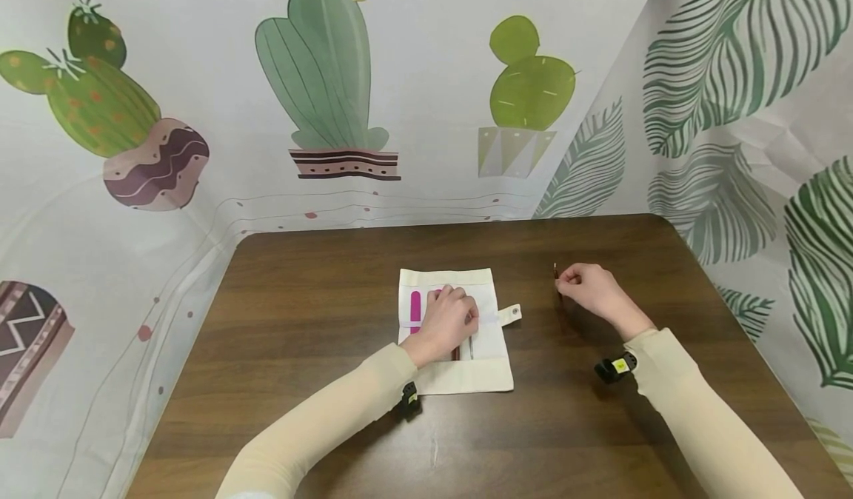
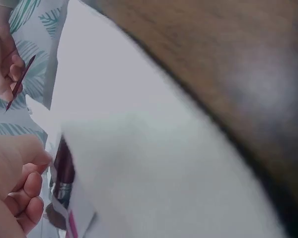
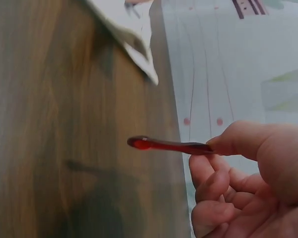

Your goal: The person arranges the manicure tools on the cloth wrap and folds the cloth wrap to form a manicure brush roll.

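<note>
My right hand point(image 1: 589, 286) is raised over the table, right of a cream fabric pouch point(image 1: 466, 377). Thumb and fingertips pinch a slim dark red tool point(image 3: 164, 145) with a rounded, slightly flattened tip; its exact kind is unclear. The pouch lies unfolded. My left hand point(image 1: 445, 321) is on it with bent fingers, the fingertips by the pale band point(image 1: 408, 324) across its inside; whether they grip the band is hidden. Around this hand sit a flat magenta stick point(image 1: 415, 303), a dark red item point(image 1: 456, 354) and a thin metallic tool point(image 1: 471, 348).
A tab with a snap point(image 1: 511, 314) sticks out from the pouch's right side. Brown wood-grain tabletop point(image 1: 300, 299) surrounds the pouch. Behind the table hangs a white cloth point(image 1: 440, 114) printed with cacti and leaves. Each wrist wears a black strap device point(image 1: 614, 368).
</note>
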The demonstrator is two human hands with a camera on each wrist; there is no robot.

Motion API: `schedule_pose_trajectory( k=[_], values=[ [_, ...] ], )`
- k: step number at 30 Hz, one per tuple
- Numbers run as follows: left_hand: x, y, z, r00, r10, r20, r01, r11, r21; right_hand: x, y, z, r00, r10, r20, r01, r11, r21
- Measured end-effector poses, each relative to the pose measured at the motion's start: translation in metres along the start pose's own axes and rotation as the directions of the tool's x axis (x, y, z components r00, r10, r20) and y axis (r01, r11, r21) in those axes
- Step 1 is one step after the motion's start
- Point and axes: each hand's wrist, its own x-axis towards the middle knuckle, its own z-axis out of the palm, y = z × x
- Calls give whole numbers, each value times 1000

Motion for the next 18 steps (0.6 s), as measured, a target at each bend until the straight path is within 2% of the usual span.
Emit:
schedule_pose_trajectory(
  k=[10, 18],
  values=[
    [2, 1, -7, 1000, -17, 20, 17, 1000, -21, 15, -32, 21, 1000, -14, 20, 11, 988, 154],
    [3, 0, -6, 999, -21, 29, 22, 999, -45, 27, -44, 37, 999, -16, 32, 8, 973, 232]
  ],
)
